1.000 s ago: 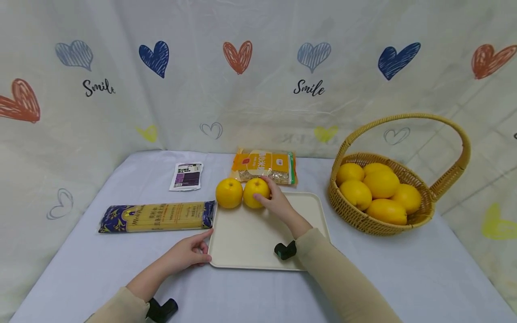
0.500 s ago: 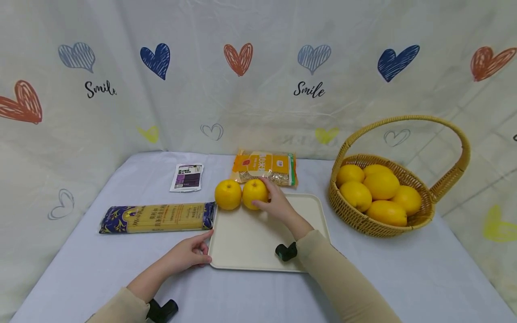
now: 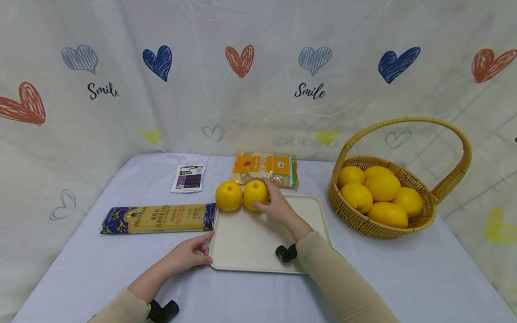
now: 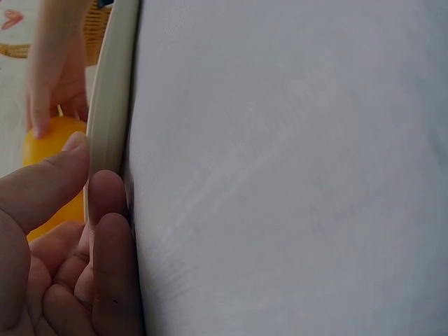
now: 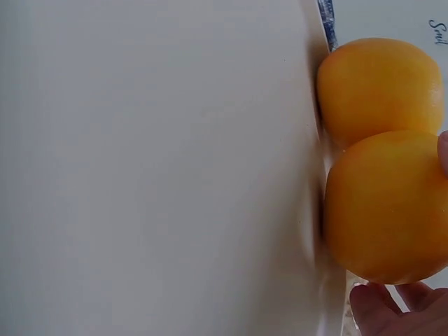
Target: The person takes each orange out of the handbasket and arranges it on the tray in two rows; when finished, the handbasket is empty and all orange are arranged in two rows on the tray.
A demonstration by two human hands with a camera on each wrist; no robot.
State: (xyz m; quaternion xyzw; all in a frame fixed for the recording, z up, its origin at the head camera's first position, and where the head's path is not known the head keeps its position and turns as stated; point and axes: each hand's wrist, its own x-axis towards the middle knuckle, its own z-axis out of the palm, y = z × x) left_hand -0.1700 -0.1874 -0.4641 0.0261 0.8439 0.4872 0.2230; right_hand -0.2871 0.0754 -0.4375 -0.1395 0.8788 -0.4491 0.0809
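Observation:
My right hand (image 3: 278, 208) holds a round yellow fruit (image 3: 256, 194) at the far rim of the cream tray (image 3: 250, 242), thumb on the near side and fingers behind. A second round yellow fruit (image 3: 229, 196) sits against it on the left, at the tray's far left corner. In the right wrist view, the held fruit (image 5: 388, 210) and its neighbour (image 5: 381, 91) line the tray's edge. My left hand (image 3: 187, 255) grips the tray's left edge near the front corner. The left wrist view shows its thumb (image 4: 52, 175) on one side of the rim and curled fingers on the other.
To the right stands a wicker basket (image 3: 359, 231) of several yellow fruits, its tall handle arching up. A long pasta packet (image 3: 161, 218) lies left of the tray. Behind are a small white-and-purple packet (image 3: 188, 178) and an orange grain bag (image 3: 264, 168), close past the tray.
The right thumb has slid slightly lower on the held fruit. Both fruits, the tray and the left hand keep their places; the head view has tilted up a touch.

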